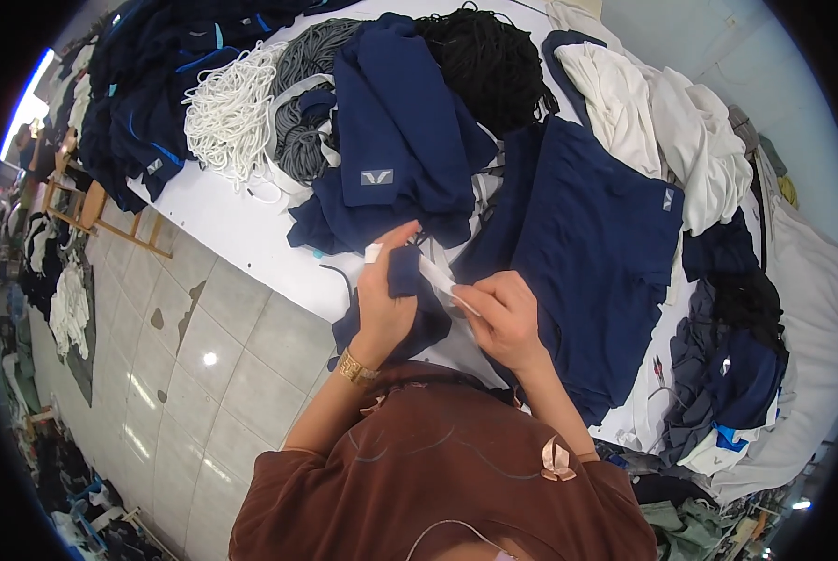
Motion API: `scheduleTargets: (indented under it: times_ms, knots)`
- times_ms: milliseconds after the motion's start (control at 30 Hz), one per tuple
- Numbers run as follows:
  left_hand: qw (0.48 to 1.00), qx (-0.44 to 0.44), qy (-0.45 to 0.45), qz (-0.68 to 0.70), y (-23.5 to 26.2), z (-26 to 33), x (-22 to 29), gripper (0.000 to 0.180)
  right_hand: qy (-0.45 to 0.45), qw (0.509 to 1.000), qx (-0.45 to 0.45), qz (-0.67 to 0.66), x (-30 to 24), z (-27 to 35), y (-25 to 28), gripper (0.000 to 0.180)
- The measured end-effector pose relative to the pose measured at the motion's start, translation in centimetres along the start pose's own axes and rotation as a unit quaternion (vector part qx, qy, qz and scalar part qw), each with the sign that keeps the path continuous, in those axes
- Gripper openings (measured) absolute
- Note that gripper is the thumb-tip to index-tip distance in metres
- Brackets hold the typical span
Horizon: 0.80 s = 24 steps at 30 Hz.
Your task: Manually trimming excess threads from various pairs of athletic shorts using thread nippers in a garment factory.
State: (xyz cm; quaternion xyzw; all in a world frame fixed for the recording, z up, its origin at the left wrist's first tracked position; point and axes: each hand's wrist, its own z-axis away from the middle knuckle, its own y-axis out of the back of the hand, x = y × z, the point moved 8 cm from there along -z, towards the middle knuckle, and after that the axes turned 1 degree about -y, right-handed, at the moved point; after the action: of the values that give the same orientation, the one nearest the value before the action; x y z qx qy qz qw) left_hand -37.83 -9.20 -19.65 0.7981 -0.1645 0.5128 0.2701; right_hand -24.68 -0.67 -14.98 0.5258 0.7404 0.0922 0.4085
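The left hand [382, 304] gripped a fold of navy cloth [406, 273], fingers closed on it, at the near edge of the white surface [241, 229]. The right hand [503, 313], just beside the cloth, pinched a white strip [438, 277] leading into it. A navy garment [587, 252] lay beyond the cloth.

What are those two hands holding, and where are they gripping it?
The left hand grips a navy garment at a bunched edge. The right hand pinches one end of a flat white cord that runs to that edge.
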Motion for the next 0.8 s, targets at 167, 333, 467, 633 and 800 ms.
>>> scheduleTargets:
  times_ms: [167,333,467,633,800]
  knots:
    - [0.998,0.008,-0.045,-0.040,0.2,-0.2,0.2,0.031,0.052,0.998,-0.016,0.024,-1.1,0.5,-0.3,0.022]
    - [0.998,-0.027,-0.047,-0.042,-0.3,0.3,0.1,0.073,0.071,0.997,-0.026,0.018,-1.9,0.4,-0.9,0.022]
    - [0.997,-0.021,-0.052,-0.054,-0.2,0.3,0.1,0.070,0.082,0.996,-0.024,0.010,-2.0,0.3,-1.1,0.022]
    - [0.997,-0.012,-0.040,-0.069,-0.1,0.3,0.3,0.058,0.081,0.996,-0.029,0.013,-1.9,0.3,-1.1,0.021]
    - [0.995,-0.016,-0.044,-0.086,-0.1,0.4,0.1,0.065,0.086,0.996,-0.030,0.020,-1.7,0.5,-1.4,0.025]
